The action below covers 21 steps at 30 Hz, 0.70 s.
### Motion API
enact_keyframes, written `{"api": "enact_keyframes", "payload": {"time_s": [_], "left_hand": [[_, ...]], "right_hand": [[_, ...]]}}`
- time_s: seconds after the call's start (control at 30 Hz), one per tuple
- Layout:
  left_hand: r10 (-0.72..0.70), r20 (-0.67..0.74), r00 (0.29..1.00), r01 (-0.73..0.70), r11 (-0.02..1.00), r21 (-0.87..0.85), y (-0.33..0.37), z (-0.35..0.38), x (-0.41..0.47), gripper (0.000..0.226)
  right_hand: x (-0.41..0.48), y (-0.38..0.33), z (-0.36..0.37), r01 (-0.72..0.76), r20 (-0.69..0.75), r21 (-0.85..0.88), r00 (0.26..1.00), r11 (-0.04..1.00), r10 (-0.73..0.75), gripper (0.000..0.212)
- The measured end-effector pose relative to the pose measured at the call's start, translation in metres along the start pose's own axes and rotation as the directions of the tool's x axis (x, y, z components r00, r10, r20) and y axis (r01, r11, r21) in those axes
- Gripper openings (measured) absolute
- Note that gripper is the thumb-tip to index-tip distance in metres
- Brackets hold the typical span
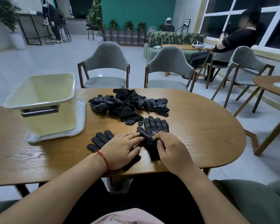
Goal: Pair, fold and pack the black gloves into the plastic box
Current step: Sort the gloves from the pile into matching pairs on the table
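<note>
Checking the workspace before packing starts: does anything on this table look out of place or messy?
Nothing spilled or damaged. The heap of black dotted gloves mid-table lies tangled, unpaired. The pale yellow plastic box stands on a white tray-like lid, not on the wooden table itself. The right hand pinches a flat black glove.

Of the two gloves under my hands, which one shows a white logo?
The right glove, under your right hand: a white logo shows below its fingers. The left glove, under your left hand, shows only white dots.
</note>
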<state>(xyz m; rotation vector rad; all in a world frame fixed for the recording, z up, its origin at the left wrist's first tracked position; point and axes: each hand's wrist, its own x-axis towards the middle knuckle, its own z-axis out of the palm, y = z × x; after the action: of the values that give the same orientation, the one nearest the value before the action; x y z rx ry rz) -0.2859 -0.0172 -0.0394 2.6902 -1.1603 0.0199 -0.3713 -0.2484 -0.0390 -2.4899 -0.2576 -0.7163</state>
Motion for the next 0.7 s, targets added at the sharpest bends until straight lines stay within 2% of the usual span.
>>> {"api": "enact_keyframes", "payload": {"time_s": [0.17, 0.43, 0.7], "left_hand": [[-0.009, -0.018, 1.0, 0.008, 1.0, -0.013, 0.0018, -0.0012, -0.0015, 0.069], [-0.028, -0.008, 1.0, 0.028, 0.999, -0.019, 0.0026, -0.0009, -0.0016, 0.067], [-0.024, -0.027, 0.999, 0.023, 0.999, -0.029, 0.0027, -0.0001, -0.002, 0.065]], "right_hand": [[-0.0014, -0.0036, 0.0018, -0.023, -0.01, -0.116, 1.0, 0.993, 0.022, 0.012], [-0.0052, -0.0059, 0.0053, 0.083, -0.096, -0.254, 0.989, 0.964, -0.11, 0.009], [-0.0102, -0.0089, 0.0055, 0.067, -0.183, -0.36, 0.973, 0.93, -0.141, 0.011]]}}
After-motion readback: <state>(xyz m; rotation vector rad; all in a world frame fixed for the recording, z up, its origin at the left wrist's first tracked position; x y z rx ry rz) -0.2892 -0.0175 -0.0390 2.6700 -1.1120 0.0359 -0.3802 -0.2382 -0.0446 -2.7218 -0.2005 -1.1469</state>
